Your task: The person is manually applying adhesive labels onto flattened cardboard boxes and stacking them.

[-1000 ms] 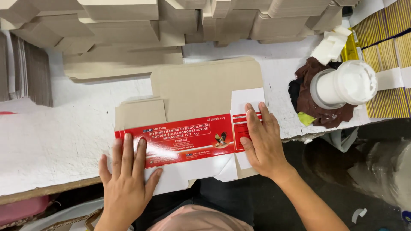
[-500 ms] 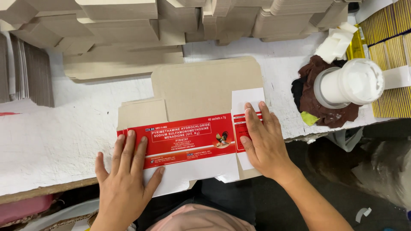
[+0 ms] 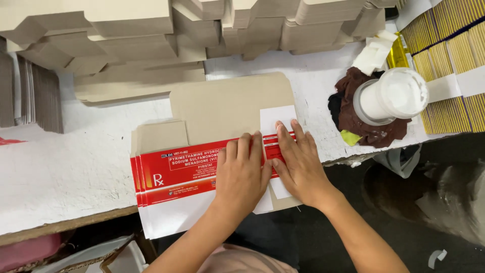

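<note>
On one carton (image 3: 202,167), two hands (image 3: 270,169).

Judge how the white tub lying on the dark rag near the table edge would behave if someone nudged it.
The white tub looks round and lies tilted on a crumpled dark rag, so it probably rolls. The rag may slow it. It seems light plastic, likely sliding easily.

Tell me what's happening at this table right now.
A person presses both hands flat on a red and white printed carton blank lying on the white table. The left hand and right hand sit side by side near its right end. Stacks of folded brown cartons line the back.
</note>
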